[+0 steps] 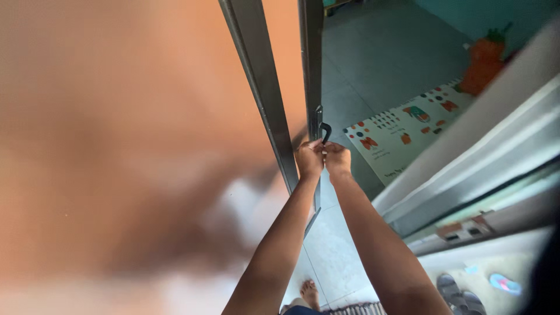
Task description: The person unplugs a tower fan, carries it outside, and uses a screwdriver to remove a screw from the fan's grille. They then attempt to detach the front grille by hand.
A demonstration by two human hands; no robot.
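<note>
Both my arms reach forward to the edge of a metal-framed door. My left hand and my right hand sit side by side with their fingers closed around the black door handle on the frame's edge. Only the handle's top loop shows above my fingers. A second metal frame bar runs up to the left of my hands. The orange door panel fills the left side, very blurred.
Beyond the door lies a grey tiled floor with a white patterned play mat and an orange toy. A grey door frame runs on the right. Sandals and my bare foot are below.
</note>
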